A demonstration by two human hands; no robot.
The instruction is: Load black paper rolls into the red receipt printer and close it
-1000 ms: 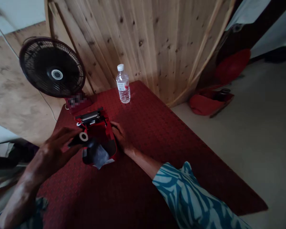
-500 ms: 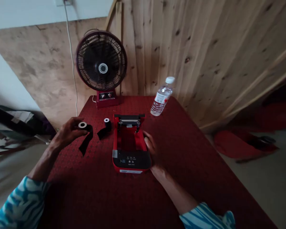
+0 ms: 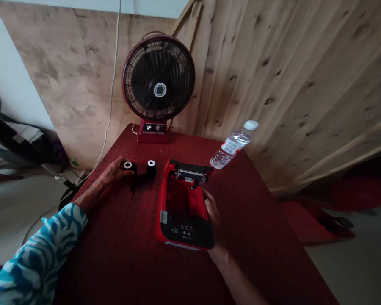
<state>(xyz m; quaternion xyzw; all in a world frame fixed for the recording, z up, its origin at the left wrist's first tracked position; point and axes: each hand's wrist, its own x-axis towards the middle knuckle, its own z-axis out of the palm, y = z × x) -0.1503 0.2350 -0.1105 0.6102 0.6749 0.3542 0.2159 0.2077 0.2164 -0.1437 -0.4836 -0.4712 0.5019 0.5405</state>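
Observation:
My left hand (image 3: 116, 171) grips a small black roll with a white core (image 3: 128, 168) at the left of the table, its fingers round the left side. Just right of it a second black roll with a white core (image 3: 151, 170) stands upright. A loose dark strip (image 3: 141, 180) lies between the two rolls. In front of me is a red and black label printer (image 3: 187, 231) with its top open and its inner bay exposed. My right hand (image 3: 212, 212) holds the printer by its right side, the fingers partly hidden behind it.
A dark red fan (image 3: 158, 84) stands at the table's back edge against the wooden wall (image 3: 292, 63). Behind the printer, to the right, is a clear water bottle (image 3: 230, 148) with a white cap. A red patterned cloth (image 3: 123, 254) covers the table.
My left hand has lowered the roll toward the table, nearer the other roll. The printer looks slightly turned, still in my right hand. The whole view has shifted.

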